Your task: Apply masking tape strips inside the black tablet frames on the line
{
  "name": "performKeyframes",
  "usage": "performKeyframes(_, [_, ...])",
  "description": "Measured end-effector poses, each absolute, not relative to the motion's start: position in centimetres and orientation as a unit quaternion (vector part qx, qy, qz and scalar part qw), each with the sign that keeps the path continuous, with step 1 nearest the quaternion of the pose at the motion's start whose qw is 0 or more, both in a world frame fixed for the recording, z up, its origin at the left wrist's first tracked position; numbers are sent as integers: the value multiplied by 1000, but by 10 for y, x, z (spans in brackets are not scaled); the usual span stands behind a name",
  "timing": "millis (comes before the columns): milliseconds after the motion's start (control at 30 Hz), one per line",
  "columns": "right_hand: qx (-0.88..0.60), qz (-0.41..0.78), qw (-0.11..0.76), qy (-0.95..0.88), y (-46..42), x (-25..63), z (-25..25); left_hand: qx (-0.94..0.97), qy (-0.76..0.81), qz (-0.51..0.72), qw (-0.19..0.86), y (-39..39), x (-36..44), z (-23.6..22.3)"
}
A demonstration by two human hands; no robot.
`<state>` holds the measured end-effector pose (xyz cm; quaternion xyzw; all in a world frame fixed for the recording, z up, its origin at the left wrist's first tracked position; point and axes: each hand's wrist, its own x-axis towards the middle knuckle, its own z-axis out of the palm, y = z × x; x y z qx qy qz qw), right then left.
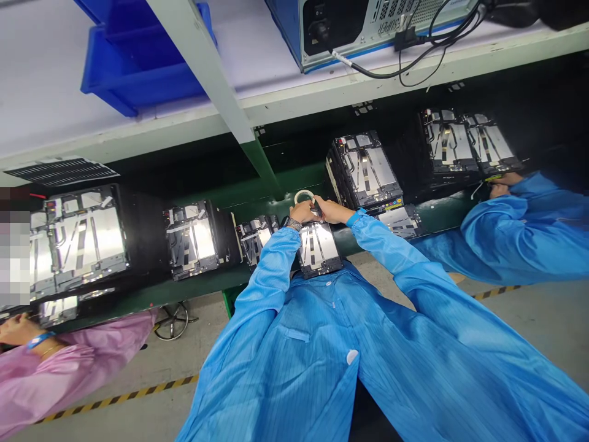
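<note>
Panel [319,248] lies near the middle of the frame, metal face up, at the near edge of the green bench [138,302], its lower end close against the blue coat [304,362]. Both hands meet at its upper end. The left hand [301,212] comes in from the left with its fingers bent inward; the right hand [334,210] reaches from the other side, its fingertips drawn close to the left's. Something small and dark shows between them, but I cannot tell what it is or which hand has hold of it. A pale ring [304,192] shows just above the left hand; whether it is gripped is unclear.

Judging by this, the step in hand is close fingertip work at the panel's upper end. Continuing there would call for a steady panel and a fine, controlled touch from both hands.

Just left of the panel is a second unit [257,241]; right of the hands stands a stack [368,172]. A co-worker's hand [504,184] is at the right of the frame, and a pink sleeve [69,380] lies lower left.
</note>
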<state>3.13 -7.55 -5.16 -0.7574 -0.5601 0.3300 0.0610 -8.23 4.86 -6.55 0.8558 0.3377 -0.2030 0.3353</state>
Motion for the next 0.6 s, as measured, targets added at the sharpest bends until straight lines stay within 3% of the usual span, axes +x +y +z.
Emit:
performKeyframes(400, [-803, 248, 51, -540, -80, 27, -60, 861, 329, -210, 325, 50, -83, -70])
performKeyframes(467, [-827, 226, 100, -505, -92, 19, -63, 862, 328, -208, 326, 51, -85, -71])
performKeyframes(600, [-854, 117, 295, -414, -135, -21, -77, 866, 324, -202, 322, 51, -88, -74])
